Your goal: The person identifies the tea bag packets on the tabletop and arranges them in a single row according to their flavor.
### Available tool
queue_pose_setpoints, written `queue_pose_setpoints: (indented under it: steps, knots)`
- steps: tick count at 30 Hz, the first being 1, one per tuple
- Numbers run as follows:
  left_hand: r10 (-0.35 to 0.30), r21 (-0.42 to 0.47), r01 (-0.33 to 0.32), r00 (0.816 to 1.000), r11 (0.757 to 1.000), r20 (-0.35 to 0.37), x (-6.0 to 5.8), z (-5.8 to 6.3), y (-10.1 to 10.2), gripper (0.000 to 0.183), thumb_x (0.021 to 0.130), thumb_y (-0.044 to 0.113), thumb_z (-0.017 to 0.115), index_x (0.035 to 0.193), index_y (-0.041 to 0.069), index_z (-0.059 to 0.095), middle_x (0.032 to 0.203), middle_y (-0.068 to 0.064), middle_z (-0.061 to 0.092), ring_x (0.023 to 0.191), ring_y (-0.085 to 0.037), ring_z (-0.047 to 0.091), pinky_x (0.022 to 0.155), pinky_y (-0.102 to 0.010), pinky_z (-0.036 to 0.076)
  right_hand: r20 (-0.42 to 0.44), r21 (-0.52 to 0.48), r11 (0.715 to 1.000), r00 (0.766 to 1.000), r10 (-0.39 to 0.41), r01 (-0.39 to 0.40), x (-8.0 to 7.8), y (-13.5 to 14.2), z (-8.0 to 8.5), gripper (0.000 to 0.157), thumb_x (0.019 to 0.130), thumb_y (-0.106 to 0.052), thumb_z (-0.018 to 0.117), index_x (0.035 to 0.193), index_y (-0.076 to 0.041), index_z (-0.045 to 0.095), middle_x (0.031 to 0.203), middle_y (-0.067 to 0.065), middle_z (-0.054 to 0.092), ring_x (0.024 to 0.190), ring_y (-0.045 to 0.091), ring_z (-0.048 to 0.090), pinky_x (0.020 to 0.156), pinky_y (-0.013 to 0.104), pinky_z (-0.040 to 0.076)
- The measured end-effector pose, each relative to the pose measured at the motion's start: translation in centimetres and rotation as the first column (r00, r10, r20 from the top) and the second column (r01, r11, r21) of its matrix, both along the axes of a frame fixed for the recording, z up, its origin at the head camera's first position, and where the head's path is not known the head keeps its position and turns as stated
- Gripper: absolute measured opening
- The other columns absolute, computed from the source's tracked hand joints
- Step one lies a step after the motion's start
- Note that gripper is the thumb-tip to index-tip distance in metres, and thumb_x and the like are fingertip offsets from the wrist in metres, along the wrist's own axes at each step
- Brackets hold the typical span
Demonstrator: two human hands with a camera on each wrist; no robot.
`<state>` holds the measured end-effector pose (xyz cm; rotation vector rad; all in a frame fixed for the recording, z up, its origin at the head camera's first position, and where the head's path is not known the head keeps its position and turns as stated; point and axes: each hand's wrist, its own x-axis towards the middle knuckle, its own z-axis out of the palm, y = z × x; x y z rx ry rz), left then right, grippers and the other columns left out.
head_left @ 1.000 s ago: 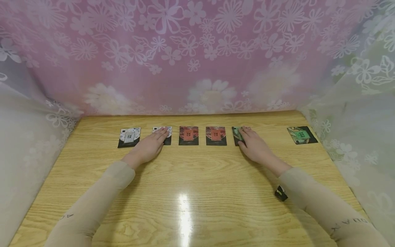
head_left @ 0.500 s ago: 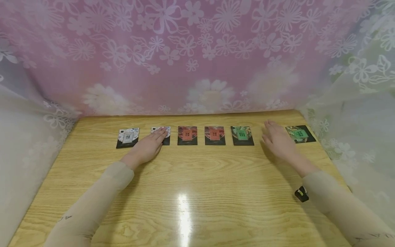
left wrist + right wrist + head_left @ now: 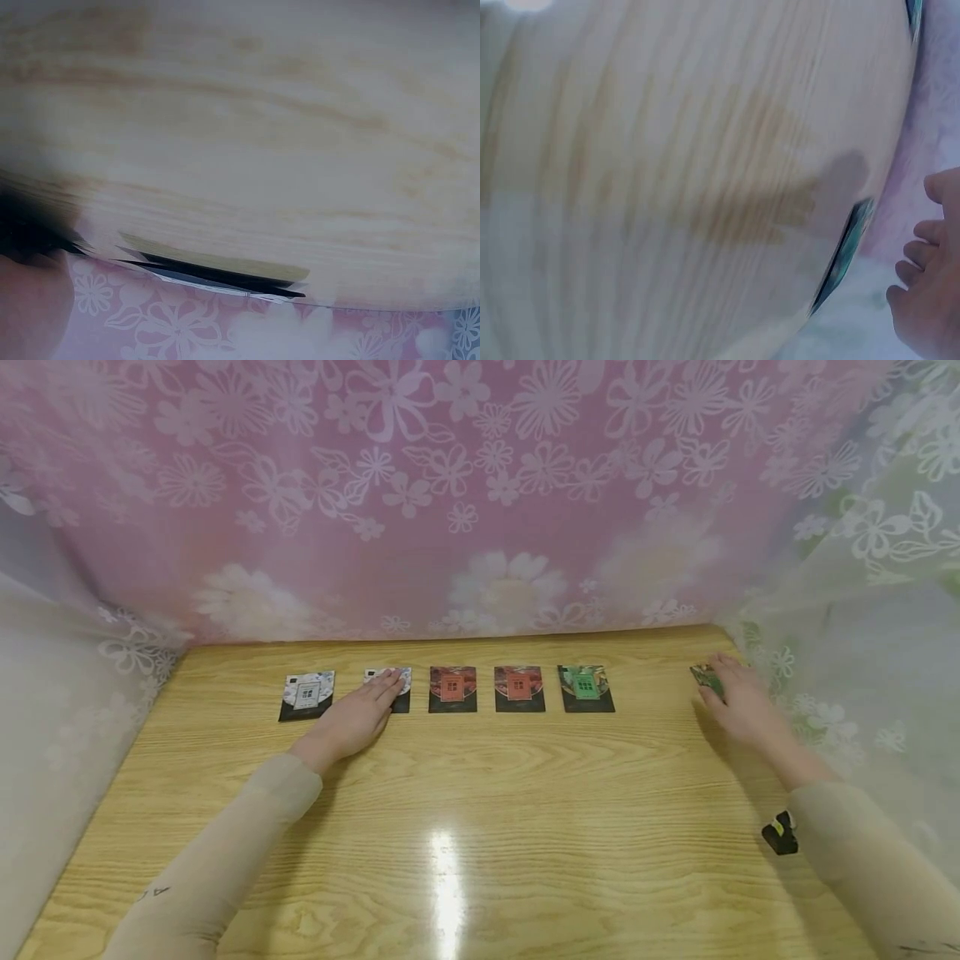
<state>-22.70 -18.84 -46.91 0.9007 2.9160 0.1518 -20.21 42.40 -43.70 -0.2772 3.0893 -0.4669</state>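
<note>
My left hand (image 3: 356,718) lies with straight fingers on the second white-and-black packet (image 3: 406,700), covering most of it. Left of that hand is another white-and-black packet (image 3: 307,695). At the far right, my right hand (image 3: 746,706) is over a green-and-black packet (image 3: 702,677), hiding all but its left part. The right wrist view has this packet (image 3: 844,255) below the extended fingers (image 3: 922,253), with a gap between them. Between my hands, two red-and-black packets (image 3: 453,690) and one green-and-black packet (image 3: 586,688) lie flat in a row.
The packets lie along the back of a wood-grain table (image 3: 525,810). A pink floral curtain (image 3: 480,510) hangs behind it, with pale floral cloth (image 3: 885,693) at the sides. A small black device (image 3: 780,833) is by the right cuff.
My right hand has left the inner green packet, now fully visible, and moved right to the outer green packet. My left hand stays on the second white packet.
</note>
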Motion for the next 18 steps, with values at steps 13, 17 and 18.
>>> queue_pose_setpoints:
  steps: [13,17,18]
  knots:
    - [-0.006,0.002,0.006,1.000,1.000,-0.008,-0.2,-0.3,-0.1,0.056,0.116,0.019,0.039,0.167,0.000,0.029,0.175,-0.018,0.026,0.164,-0.037,0.025,0.136,-0.052,0.024,0.039,0.115,0.993,0.999,0.025,-0.029,0.0,3.7,-1.4,0.070,0.111,-0.019,0.053,0.162,0.016,0.020,0.166,0.043,0.019,0.151,0.065,0.020,0.123,0.080,0.021]
    - [-0.005,0.001,0.005,1.000,1.000,-0.005,-0.3,-0.3,-0.1,0.056,0.116,0.019,0.040,0.167,0.001,0.028,0.176,-0.018,0.025,0.164,-0.037,0.025,0.136,-0.052,0.025,0.061,0.139,0.989,0.998,0.033,-0.041,0.0,3.6,-1.5,0.071,0.111,-0.021,0.053,0.162,0.016,0.021,0.166,0.043,0.019,0.153,0.063,0.020,0.123,0.079,0.022]
    - [-0.003,0.001,0.003,1.000,1.000,-0.005,-0.2,-0.3,-0.1,0.056,0.116,0.019,0.040,0.167,0.001,0.028,0.176,-0.018,0.025,0.164,-0.037,0.025,0.136,-0.052,0.025,0.068,0.143,0.989,0.997,0.031,-0.041,-0.1,3.6,-1.5,0.071,0.111,-0.022,0.053,0.162,0.015,0.020,0.166,0.043,0.019,0.153,0.063,0.019,0.123,0.079,0.021]
